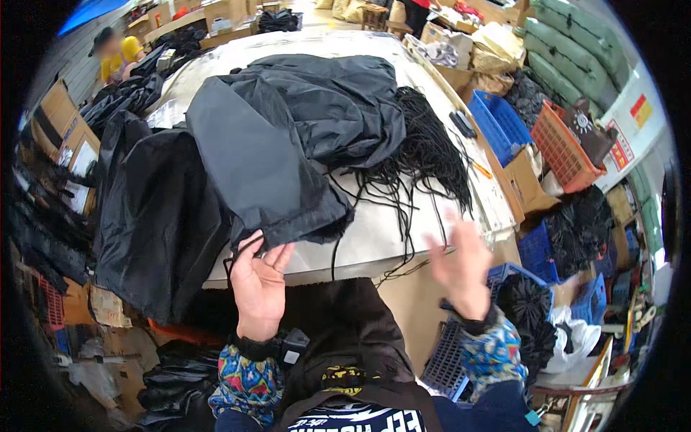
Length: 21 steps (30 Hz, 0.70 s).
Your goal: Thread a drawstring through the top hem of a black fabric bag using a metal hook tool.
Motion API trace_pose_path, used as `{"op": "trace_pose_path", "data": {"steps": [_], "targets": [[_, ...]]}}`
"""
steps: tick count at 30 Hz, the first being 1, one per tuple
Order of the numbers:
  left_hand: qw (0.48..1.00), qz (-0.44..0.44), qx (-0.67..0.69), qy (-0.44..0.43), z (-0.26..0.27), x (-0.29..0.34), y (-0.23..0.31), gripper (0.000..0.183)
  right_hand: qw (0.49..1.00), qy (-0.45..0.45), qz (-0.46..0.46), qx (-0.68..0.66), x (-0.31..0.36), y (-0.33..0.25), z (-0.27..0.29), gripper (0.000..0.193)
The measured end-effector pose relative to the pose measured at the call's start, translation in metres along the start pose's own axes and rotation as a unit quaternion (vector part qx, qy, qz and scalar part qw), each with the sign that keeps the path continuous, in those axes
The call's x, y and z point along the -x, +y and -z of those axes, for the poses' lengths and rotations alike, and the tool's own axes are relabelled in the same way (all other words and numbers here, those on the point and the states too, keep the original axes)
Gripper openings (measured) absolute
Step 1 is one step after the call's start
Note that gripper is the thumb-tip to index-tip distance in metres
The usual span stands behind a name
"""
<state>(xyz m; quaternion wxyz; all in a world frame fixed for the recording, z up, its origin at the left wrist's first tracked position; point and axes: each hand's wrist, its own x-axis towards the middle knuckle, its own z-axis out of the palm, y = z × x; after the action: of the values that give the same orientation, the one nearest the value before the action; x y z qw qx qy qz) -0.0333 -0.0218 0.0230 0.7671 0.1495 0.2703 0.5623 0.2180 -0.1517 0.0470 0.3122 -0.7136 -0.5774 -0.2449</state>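
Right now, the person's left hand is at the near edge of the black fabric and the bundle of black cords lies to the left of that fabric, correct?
Not quite: the bundle of black cords lies to the right of the black fabric, as the head view shows. The left hand is indeed at the fabric's near edge.

Cluttered workroom around a white table [371, 248]; left of the table, a grey ribbed wall [70, 49]; beyond its far edge, pale floor [330, 21], wooden stools [373, 16] and cardboard boxes [229, 13]; to its right, a blue crate [497, 124], an orange crate [565, 146], stacked green bundles [568, 54].
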Motion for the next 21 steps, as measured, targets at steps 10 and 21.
{"op": "trace_pose_path", "data": {"steps": [10, 21], "targets": [[0.973, -0.095, -0.187, 0.091, 0.033, -0.018, 0.041, 0.021, 0.985, -0.114, 0.031, -0.127, -0.030, -0.029, -0.073, 0.026], [0.292, -0.263, -0.919, 0.025, 0.066, -0.065, 0.087, 0.092, 0.975, -0.206, -0.007, -0.085, 0.032, 0.014, -0.088, 0.037]]}}
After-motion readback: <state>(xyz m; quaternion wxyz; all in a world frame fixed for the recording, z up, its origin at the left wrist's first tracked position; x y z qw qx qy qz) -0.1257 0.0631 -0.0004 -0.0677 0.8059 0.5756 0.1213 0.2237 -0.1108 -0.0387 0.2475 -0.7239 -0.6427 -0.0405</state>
